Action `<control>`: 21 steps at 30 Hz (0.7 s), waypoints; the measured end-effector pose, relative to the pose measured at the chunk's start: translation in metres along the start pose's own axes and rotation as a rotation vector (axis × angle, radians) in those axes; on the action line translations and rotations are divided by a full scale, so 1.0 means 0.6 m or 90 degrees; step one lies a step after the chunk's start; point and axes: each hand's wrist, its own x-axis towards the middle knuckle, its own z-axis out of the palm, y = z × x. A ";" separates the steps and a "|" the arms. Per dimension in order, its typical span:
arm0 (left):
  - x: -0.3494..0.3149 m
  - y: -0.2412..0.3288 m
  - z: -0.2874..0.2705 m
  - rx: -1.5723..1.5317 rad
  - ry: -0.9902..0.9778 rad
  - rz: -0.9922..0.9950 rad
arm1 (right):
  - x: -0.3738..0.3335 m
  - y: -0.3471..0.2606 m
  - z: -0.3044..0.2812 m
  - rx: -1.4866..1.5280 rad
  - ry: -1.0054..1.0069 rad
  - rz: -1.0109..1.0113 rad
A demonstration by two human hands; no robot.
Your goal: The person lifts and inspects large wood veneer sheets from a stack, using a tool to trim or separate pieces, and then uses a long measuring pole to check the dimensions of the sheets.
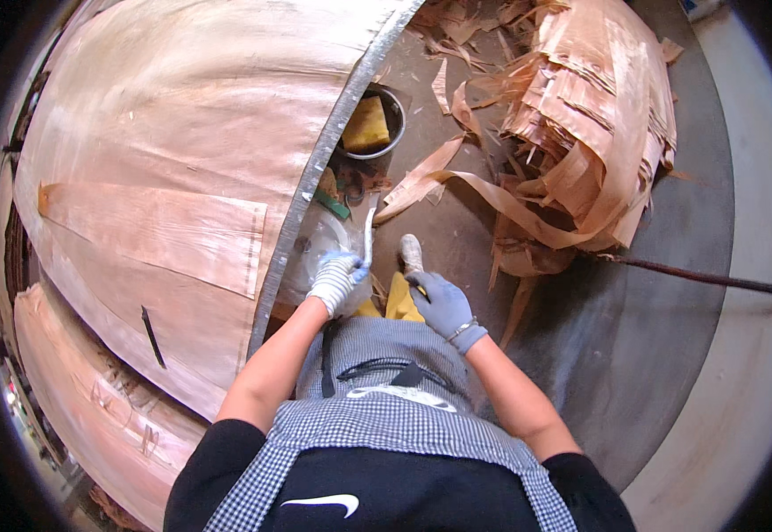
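Observation:
My left hand (337, 277), in a white-and-blue glove, is closed on a narrow white strip (368, 232) that stands up from its fingers. Next to it, below the table's edge, is something of clear plastic with a pale round shape (319, 235); whether the hand touches it I cannot tell. My right hand (444, 304), in a grey-blue glove, hangs in front of my checked apron. Its fingers are curled, and a small dark spot shows at their tips; what they hold, if anything, is hidden.
A table with a metal edge (319, 151) fills the left, bearing thin wood veneer sheets (173, 226) and a dark thin strip (152, 337). Beneath its edge stands a bucket (397, 124) with a yellow sponge (366, 126). A large veneer scrap bundle (581, 115) lies right, beside a dark rod (696, 272).

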 end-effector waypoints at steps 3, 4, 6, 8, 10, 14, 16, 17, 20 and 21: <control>-0.020 0.081 -0.020 -0.266 -0.063 0.077 | 0.046 0.009 -0.012 -0.013 -0.038 -0.256; -0.024 0.101 -0.038 -0.199 -0.042 0.107 | 0.062 0.014 -0.024 0.018 -0.058 -0.325; -0.044 0.126 -0.081 -0.216 -0.023 0.106 | 0.128 0.047 -0.093 -0.002 -0.264 -0.264; -0.050 0.129 -0.126 -0.259 -0.149 -0.046 | 0.212 0.088 -0.192 -0.090 -0.305 -0.208; -0.034 0.135 -0.149 -0.233 -0.121 -0.075 | 0.299 0.127 -0.292 -0.299 -0.172 -0.062; 0.043 0.175 -0.134 -0.033 -0.006 -0.065 | 0.316 0.115 -0.244 -0.064 -0.141 -0.215; 0.087 0.193 -0.120 0.039 0.036 -0.014 | 0.293 0.090 -0.171 0.016 -0.242 -0.359; 0.102 0.193 -0.119 0.065 0.034 -0.065 | 0.289 0.086 -0.155 0.060 -0.360 -0.369; 0.122 0.178 -0.122 0.089 0.058 -0.107 | 0.311 0.085 -0.150 -0.029 -0.474 -0.253; 0.124 0.170 -0.121 -0.040 0.049 -0.087 | 0.327 0.087 -0.159 -0.061 -0.461 -0.271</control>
